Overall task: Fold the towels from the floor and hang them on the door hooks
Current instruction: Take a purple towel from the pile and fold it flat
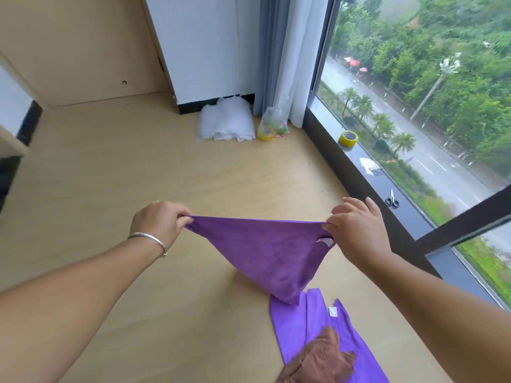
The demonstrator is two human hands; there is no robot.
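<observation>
Purple towel (265, 252) held in air above the floor (138, 161), top edge stretched level between both hands, body hanging below. Left hand (159, 221) and right hand (356, 228) fingers pinch opposite corners. More towels (298, 324) lie underneath.

Home room: wood floor (166, 175), curtains (287, 51), big window (414, 78).

Three towels, one lifted

A purple towel (265, 252) hangs stretched by two top corners, sagging to a point above the floor. Beneath its tip a second purple towel (301, 324) lies flat on the floor, a crumpled brown towel (318, 360) on top of it
</observation>
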